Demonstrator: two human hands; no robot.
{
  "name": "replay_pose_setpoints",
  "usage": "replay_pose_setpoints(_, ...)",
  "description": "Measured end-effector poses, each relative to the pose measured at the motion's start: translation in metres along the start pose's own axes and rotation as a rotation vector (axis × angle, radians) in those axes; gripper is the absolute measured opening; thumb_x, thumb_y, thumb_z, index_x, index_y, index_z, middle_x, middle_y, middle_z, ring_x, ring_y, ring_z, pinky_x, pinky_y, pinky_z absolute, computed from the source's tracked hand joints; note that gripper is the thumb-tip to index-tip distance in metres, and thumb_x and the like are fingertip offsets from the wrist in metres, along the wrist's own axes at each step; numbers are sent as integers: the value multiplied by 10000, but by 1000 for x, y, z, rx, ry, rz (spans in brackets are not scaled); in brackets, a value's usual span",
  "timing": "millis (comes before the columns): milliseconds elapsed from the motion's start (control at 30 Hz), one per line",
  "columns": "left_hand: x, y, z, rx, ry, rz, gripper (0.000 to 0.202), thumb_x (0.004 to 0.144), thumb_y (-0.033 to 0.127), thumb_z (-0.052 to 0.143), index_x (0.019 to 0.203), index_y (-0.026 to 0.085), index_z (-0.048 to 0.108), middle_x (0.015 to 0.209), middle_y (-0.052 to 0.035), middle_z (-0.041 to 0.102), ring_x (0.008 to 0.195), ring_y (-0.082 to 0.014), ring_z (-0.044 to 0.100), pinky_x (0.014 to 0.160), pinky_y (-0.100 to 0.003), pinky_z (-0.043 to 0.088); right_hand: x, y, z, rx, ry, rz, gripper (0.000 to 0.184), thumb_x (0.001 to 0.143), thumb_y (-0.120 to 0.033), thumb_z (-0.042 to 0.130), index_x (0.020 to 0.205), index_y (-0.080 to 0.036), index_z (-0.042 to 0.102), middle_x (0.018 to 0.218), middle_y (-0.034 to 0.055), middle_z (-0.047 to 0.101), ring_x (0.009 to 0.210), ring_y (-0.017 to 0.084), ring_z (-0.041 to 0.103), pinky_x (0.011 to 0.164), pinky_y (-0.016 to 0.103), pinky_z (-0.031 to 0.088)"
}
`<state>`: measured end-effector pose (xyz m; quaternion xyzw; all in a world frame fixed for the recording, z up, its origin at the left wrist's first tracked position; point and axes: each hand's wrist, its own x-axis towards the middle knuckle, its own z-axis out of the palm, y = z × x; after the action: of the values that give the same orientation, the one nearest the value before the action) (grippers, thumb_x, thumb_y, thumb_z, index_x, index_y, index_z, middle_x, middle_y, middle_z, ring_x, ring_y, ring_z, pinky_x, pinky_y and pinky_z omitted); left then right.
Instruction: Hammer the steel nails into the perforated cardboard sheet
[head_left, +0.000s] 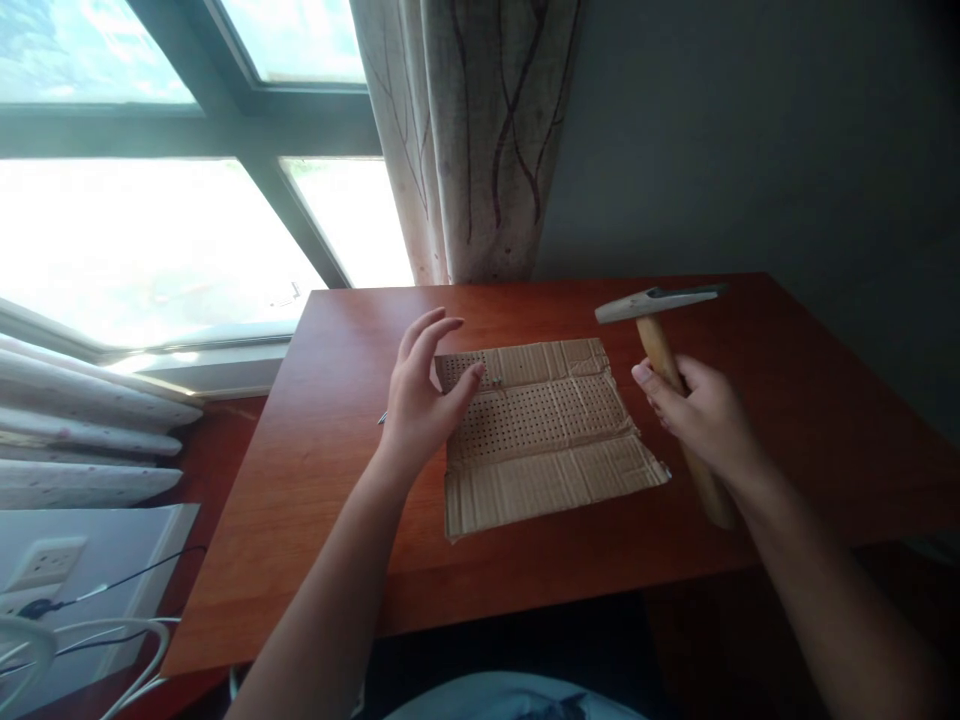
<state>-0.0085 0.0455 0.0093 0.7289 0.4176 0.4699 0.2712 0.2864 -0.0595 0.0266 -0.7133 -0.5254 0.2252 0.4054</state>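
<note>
Right hand: your right hand (pixel 701 410) is closed round the wooden handle of the hammer (pixel 661 350), the thumb coming round its left side. You have it partway up rather than at the butt, which probably trades swing for control.
Hammer: it is held above the desk (pixel 322 480) at the right of the cardboard sheet (pixel 540 415), head up and crosswise, with one end towards the sheet. Carried there, it seems ready to hand without covering the holes.
Left hand: your left hand (pixel 421 405) is open over the sheet's far left part, thumb and fingers well apart and curved. I see nothing between them; whether the thumb tip touches the cardboard, I cannot tell. The arch likely keeps your fingers off the punched rows.
Cardboard sheet: it lies roughly flat near the middle of the desk, between your hands, so the wood backs it and either hand can reach it.
Holes: neat rows fill a wide middle band and a patch at the far left corner; the near strip looks unpunched.
Small metal piece: a thin metal piece (pixel 382 419) shows just beside your left wrist, off the sheet; too small to name.
Light: the window (pixel 135 230) on your left probably helps you see the holes.
</note>
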Motion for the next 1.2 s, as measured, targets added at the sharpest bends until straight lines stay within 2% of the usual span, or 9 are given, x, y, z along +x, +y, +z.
replay_pose_setpoints(67, 0, -5, -2, -80, 89, -119, 498, 814, 300, 737, 1287, 242, 592, 1470, -115, 530, 1365, -290, 505, 1083, -438, 467, -2, 6, 2, 37, 15, 71, 466, 854, -664, 633, 859, -198, 633, 594, -12, 537, 461, 120, 456, 440, 265, 338)
replay_pose_setpoints(167, -2, -11, -3, -386, 154, -405, 499, 801, 358, 749, 1251, 213, 589, 1373, -128, 610, 1264, -274, 593, 1032, -410, 501, -5, 9, 6, 126, -55, 160, 476, 840, -670, 645, 804, -197, 615, 504, -46, 451, 417, 100, 387, 403, 247, 286)
replay_pose_setpoints(267, -6, -10, -3, -719, 38, -672, 445, 799, 427, 723, 1133, 144, 643, 1172, -140, 715, 1097, -284, 682, 930, -399, 553, -8, 7, 11, 282, -122, 250, 469, 812, -658, 687, 825, -201, 583, 484, -80, 396, 398, 79, 331, 377, 221, 221)
replay_pose_setpoints(333, -8, -8, -1, -856, -99, -761, 436, 802, 456, 706, 1071, 114, 683, 1064, -137, 748, 1021, -307, 708, 880, -410, 574, -9, 4, 15, 379, -138, 297, 466, 781, -632, 734, 864, -207, 562, 516, -95, 392, 398, 63, 305, 370, 207, 198)
replay_pose_setpoints(400, -11, -7, 0, -921, -199, -801, 428, 809, 459, 704, 1042, 100, 710, 1009, -133, 763, 986, -324, 722, 858, -416, 586, -10, 1, 18, 423, -144, 320, 463, 760, -599, 769, 888, -209, 555, 554, -102, 387, 406, 52, 291, 369, 203, 192)
replay_pose_setpoints(500, -15, -7, 3, -925, -246, -866, 420, 796, 430, 740, 1044, 92, 718, 956, -130, 774, 930, -320, 741, 834, -413, 600, -10, 0, 21, 389, -131, 312, 452, 746, -554, 795, 930, -202, 578, 619, -87, 428, 428, 51, 308, 378, 215, 201)
replay_pose_setpoints(633, -19, -6, 5, -878, -211, -922, 416, 742, 361, 802, 1047, 94, 709, 913, -124, 778, 855, -296, 752, 789, -404, 621, -10, 3, 25, 287, -78, 246, 415, 773, -521, 776, 971, -193, 617, 695, -51, 504, 502, 79, 388, 445, 245, 290)
replay_pose_setpoints(767, -19, -3, 6, -850, -190, -931, 371, 725, 333, 802, 995, 95, 713, 849, -118, 772, 797, -280, 752, 754, -390, 633, -9, 4, 29, 222, -31, 185, 357, 789, -484, 761, 944, -187, 636, 733, -19, 566, 649, 138, 510, 614, 289, 410)
replay_pose_setpoints(1200, -19, -6, 5, -877, -203, -925, 342, 693, 325, 842, 918, 106, 706, 835, -101, 768, 786, -253, 749, 764, -354, 625, -11, 7, 33, 218, 3, 175, 319, 808, -465, 746, 934, -195, 636, 759, -10, 582, 678, 141, 516, 641, 290, 423)
